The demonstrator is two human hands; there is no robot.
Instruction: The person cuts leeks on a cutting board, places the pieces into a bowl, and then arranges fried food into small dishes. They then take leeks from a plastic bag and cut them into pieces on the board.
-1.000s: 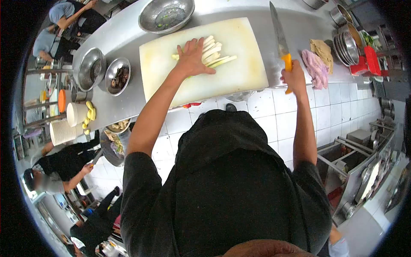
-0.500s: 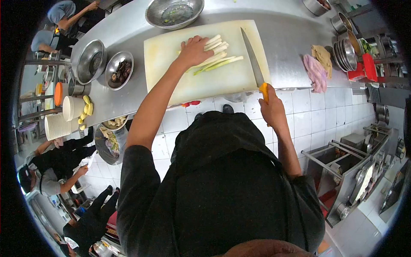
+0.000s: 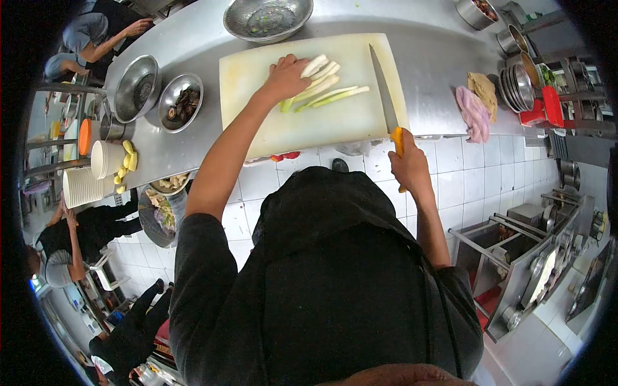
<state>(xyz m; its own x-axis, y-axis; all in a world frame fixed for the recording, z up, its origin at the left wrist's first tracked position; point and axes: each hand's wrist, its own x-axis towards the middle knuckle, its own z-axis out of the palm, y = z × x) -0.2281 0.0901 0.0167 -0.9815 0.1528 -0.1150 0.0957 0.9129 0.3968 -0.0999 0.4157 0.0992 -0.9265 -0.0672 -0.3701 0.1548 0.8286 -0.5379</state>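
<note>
My left hand (image 3: 286,77) presses down on a bunch of pale leek stalks (image 3: 325,83) lying on a white cutting board (image 3: 309,122). The stalks stick out to the right of my fingers. My right hand (image 3: 407,162) grips the orange handle of a long knife (image 3: 383,93) at the board's right front corner. Its blade lies over the right side of the board, pointing away from me, a short way right of the stalks.
A steel bowl (image 3: 267,18) with green scraps sits behind the board. Two steel bowls (image 3: 158,96) stand at left, one holding dark pieces. Cloths (image 3: 475,109), stacked pans (image 3: 518,74) and a red item (image 3: 544,106) lie at right. Other people work at far left.
The knife came in from the counter on the right to the board's right side a second ago, then held. My left hand shifted the stalks slightly left.
</note>
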